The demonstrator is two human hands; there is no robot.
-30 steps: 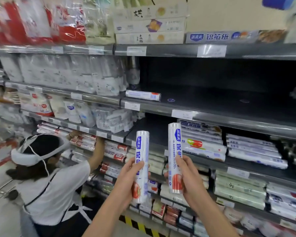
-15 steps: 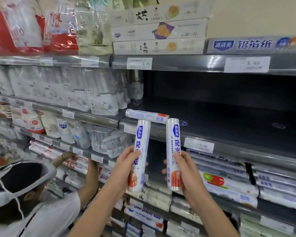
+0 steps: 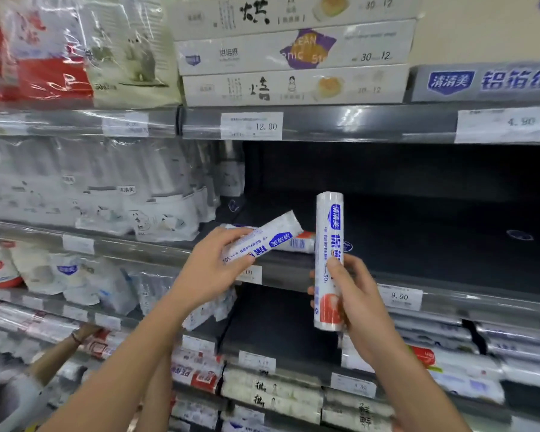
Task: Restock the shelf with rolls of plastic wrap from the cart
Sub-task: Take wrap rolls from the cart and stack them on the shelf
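My left hand (image 3: pixel 212 269) grips the tilted roll (image 3: pixel 262 241) of plastic wrap by its near end. Its long axis slants up and to the right, aimed into the dark shelf (image 3: pixel 434 244), probably so I can lay it by the shelved roll (image 3: pixel 300 243) just behind. My right hand (image 3: pixel 353 294) clasps the upright roll (image 3: pixel 328 260) low down, red end downward, held ready before the shelf edge.

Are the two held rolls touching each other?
Apart. The head view shows dark shelf between the upper end of the tilted roll in the left hand and the side of the upright roll in the right hand.
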